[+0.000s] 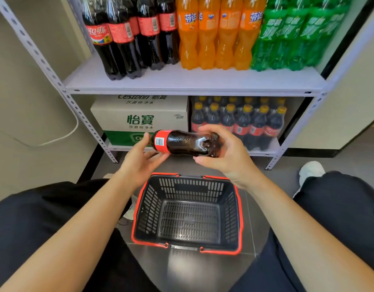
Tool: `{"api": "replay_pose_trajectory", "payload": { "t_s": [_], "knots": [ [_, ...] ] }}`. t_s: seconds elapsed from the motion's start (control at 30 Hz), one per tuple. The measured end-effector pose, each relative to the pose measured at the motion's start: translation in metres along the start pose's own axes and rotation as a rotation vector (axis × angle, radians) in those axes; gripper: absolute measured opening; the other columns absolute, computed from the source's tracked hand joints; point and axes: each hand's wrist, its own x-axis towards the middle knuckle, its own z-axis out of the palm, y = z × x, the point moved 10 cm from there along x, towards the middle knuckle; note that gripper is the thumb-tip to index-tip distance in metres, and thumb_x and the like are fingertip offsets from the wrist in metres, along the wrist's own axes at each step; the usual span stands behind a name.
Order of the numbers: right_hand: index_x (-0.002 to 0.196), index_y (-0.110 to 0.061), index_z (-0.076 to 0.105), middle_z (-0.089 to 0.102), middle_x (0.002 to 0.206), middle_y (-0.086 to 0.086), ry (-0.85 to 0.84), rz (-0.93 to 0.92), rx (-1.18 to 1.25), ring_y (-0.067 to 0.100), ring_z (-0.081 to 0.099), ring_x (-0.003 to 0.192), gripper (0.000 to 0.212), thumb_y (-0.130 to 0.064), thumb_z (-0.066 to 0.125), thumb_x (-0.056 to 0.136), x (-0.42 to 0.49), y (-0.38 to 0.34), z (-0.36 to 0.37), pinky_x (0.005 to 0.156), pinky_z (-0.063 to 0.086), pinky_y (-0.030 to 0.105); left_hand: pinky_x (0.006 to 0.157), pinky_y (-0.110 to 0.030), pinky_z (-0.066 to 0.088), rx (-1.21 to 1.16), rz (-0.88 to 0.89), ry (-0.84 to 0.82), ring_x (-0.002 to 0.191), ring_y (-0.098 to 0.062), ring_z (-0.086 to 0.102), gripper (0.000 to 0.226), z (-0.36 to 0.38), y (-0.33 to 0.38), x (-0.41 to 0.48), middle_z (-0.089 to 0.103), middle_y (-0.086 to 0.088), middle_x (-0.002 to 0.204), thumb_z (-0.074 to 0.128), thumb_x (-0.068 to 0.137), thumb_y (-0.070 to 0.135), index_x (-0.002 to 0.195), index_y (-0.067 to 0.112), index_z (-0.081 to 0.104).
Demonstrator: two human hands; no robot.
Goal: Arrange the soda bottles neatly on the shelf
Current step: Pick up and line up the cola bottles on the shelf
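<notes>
A cola bottle (183, 143) with a red label lies sideways in the air above the basket, held between both hands. My left hand (142, 160) grips its label end from below. My right hand (222, 152) wraps around its base end. On the white shelf board (192, 83) stand rows of cola bottles (127, 39) at the left, orange soda bottles (215, 34) in the middle and green soda bottles (295, 34) at the right.
A black basket with a red rim (188, 245) sits on the floor between my knees, nothing in it. On the lower shelf are a cardboard water carton (139, 116) and a wrapped pack of yellow-capped cola bottles (238, 121). Slotted shelf posts (55, 76) flank both sides.
</notes>
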Motion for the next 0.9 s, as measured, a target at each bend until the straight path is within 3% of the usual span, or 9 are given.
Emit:
{"api": "replay_pose_trajectory", "payload": {
  "t_s": [0.07,0.17,0.23,0.43,0.6,0.7,0.77,0.9],
  "knots": [
    [0.128,-0.02,0.062,0.067,0.117,-0.001,0.063,0.001,0.038,0.013,0.065,0.106,0.063,-0.011,0.088,0.072,0.0,-0.003,-0.006,0.092,0.054,0.033,0.077,-0.038,0.064,-0.102,-0.025,0.017,0.105,-0.037,0.074,0.041,-0.013,-0.01,-0.006,0.061,-0.03,0.132,0.061,0.102,0.021,0.139,0.006,0.054],
    [0.126,-0.018,0.063,0.067,0.112,0.003,0.143,-0.003,0.156,0.019,0.068,0.098,0.059,-0.011,0.086,0.072,-0.002,-0.007,-0.009,0.077,0.062,0.044,0.089,-0.036,0.062,-0.07,-0.048,0.016,0.109,-0.03,0.071,0.037,-0.024,-0.024,-0.009,0.062,-0.024,0.137,0.057,0.102,0.012,0.136,-0.002,0.058],
    [0.127,-0.014,0.062,0.066,0.112,0.003,0.165,-0.023,0.216,0.02,0.069,0.095,0.054,-0.007,0.082,0.078,-0.002,-0.012,-0.008,0.07,0.063,0.043,0.09,-0.034,0.061,-0.082,-0.058,0.013,0.111,-0.028,0.07,0.038,-0.024,-0.027,-0.009,0.063,-0.021,0.137,0.056,0.102,0.012,0.137,-0.004,0.057],
    [0.124,-0.011,0.065,0.07,0.104,0.001,0.108,0.126,0.408,0.031,0.072,0.095,0.024,-0.012,0.058,0.1,-0.003,-0.004,0.004,0.077,0.062,0.054,0.078,-0.028,0.063,-0.073,-0.041,0.097,0.119,-0.025,0.067,0.035,-0.035,-0.031,0.004,0.066,-0.02,0.133,0.058,0.103,0.011,0.136,0.0,0.06],
    [0.119,-0.007,0.067,0.069,0.111,0.017,0.195,0.215,0.372,0.045,0.073,0.086,0.024,-0.02,0.055,0.102,-0.002,0.003,-0.005,0.072,0.063,0.052,0.073,-0.026,0.062,-0.046,-0.039,0.099,0.116,-0.025,0.069,0.034,-0.041,-0.034,0.009,0.068,-0.02,0.13,0.057,0.103,0.011,0.135,0.0,0.06],
    [0.119,-0.01,0.067,0.067,0.117,0.022,0.196,0.235,0.377,0.043,0.073,0.091,0.022,-0.018,0.055,0.103,0.0,0.001,-0.007,0.073,0.063,0.05,0.069,-0.024,0.062,-0.062,-0.008,0.099,0.108,-0.022,0.071,0.029,-0.039,-0.028,0.01,0.07,-0.017,0.122,0.057,0.104,0.013,0.13,0.001,0.062],
    [0.119,-0.012,0.066,0.068,0.112,0.015,0.177,0.214,0.389,0.036,0.072,0.097,0.021,-0.013,0.062,0.098,0.001,-0.005,-0.007,0.075,0.063,0.049,0.067,-0.023,0.061,-0.07,0.025,0.092,0.102,-0.02,0.071,0.025,-0.036,-0.019,0.009,0.07,-0.014,0.115,0.057,0.104,0.015,0.125,0.005,0.062],
    [0.122,-0.017,0.065,0.067,0.114,0.009,0.22,0.141,0.231,0.026,0.073,0.093,0.04,-0.002,0.076,0.086,0.002,-0.023,-0.019,0.076,0.063,0.042,0.07,-0.023,0.061,-0.078,0.105,0.043,0.092,-0.018,0.076,0.015,-0.021,0.003,0.002,0.072,-0.012,0.108,0.063,0.1,0.017,0.112,0.008,0.063]
  ]
}}
